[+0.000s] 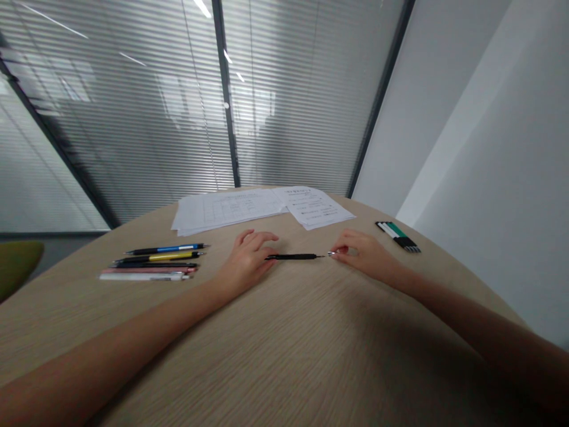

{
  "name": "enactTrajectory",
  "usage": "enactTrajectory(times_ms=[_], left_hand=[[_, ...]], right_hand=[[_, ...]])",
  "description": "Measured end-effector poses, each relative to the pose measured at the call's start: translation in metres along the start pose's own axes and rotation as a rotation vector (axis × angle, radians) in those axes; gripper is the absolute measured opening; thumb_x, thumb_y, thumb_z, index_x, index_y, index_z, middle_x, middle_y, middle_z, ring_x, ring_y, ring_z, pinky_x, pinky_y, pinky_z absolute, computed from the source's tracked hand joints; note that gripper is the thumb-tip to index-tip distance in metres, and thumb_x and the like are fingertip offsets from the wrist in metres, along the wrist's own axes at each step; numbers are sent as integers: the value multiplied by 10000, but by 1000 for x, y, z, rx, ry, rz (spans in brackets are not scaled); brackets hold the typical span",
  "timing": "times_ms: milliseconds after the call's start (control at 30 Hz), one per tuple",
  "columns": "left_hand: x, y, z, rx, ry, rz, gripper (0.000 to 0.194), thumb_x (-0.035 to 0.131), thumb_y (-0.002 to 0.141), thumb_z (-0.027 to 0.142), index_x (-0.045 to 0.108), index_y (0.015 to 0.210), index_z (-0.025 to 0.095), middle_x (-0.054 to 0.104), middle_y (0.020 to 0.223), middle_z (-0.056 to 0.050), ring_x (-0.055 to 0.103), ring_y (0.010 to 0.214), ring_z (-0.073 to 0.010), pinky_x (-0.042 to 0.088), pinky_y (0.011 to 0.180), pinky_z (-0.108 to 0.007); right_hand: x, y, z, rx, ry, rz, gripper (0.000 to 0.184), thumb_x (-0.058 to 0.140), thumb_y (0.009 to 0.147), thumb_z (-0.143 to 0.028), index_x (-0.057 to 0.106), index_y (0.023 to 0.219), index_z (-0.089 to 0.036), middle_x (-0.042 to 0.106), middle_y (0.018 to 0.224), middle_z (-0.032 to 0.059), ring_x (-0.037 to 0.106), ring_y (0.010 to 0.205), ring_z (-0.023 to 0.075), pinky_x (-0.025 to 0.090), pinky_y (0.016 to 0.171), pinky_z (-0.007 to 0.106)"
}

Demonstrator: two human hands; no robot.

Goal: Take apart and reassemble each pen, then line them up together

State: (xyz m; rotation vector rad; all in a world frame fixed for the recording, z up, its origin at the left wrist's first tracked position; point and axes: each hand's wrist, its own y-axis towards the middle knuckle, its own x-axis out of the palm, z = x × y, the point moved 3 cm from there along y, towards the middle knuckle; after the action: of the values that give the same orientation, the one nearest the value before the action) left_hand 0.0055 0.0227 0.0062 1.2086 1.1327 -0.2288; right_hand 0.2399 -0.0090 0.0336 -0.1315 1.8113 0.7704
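Your L fingers (267, 237) are spread w/ thumb at the black pen (296, 257); R fingers (333, 252) pinch a small silvery bit (330, 254), prob. metal.

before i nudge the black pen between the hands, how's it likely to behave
The black pen is likely stiff, as its slim barrel lies straight. Pushed sideways, it may roll on the flat table, though the left hand at its end could check it. Its thin tip looks fragile.

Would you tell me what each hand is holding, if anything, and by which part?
The left hand holds the black pen by its rear end; the right hand pinches a small silvery piece, exact part unclear.
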Motion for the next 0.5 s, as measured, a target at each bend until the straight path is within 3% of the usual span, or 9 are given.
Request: enactTrajectory(times_ms=[500], left_hand=[[2, -1, -1, 11, 10, 7, 112, 487, 792, 190, 569, 868, 188, 544, 1066, -72, 494, 987, -190, 253, 920, -453]], right_hand=[[9, -4, -3, 74, 103, 47, 38, 523, 745, -167, 559, 732, -167, 527, 702, 10, 511, 671, 123, 412, 643, 262]])
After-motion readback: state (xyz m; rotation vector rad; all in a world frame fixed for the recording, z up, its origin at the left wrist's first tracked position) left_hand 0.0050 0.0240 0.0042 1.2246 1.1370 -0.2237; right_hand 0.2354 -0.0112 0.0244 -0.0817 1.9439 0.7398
